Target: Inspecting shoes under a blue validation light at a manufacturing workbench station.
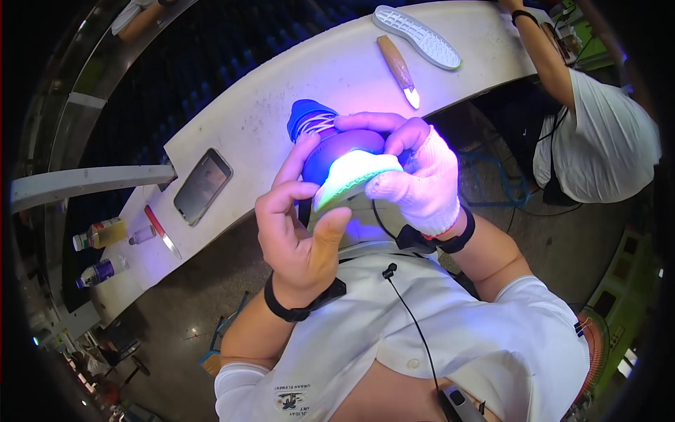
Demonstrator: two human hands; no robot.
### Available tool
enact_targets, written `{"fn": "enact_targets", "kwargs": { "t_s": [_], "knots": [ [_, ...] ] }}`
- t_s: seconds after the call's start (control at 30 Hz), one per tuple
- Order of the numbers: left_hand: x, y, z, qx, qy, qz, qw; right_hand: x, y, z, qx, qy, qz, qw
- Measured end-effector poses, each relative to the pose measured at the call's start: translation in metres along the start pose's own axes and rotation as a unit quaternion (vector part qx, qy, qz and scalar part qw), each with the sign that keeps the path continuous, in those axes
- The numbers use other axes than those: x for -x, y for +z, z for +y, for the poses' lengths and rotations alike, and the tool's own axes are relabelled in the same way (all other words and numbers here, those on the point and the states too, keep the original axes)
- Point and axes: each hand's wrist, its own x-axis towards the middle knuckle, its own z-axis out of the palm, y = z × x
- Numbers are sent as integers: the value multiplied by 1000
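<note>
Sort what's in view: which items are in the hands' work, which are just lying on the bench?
In hand:
- shoe, blue upper, pale sole, held by both
- left hand, bare
- right hand, white glove

Lying about:
- loose sole
- wooden-handled knife
- phone
- red-handled blade
- small bottles
- bench

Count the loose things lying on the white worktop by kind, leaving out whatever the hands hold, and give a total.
Shoe sole: 1
Wooden-handled knife: 1
Phone: 1
Red-handled blade: 1
Bottles: 3
Total: 7
</note>
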Motion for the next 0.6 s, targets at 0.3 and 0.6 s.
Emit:
{"fn": "enact_targets", "kwargs": {
  "t_s": [0.3,0.6],
  "knots": [
    [16,-6,-4,-13,-4,64,998,6,-8,15,99,-85,-50,990],
    [-17,-30,20,-180,-1,-29,983,-9,-2,27,261,-152,-112,947]
  ]
}}
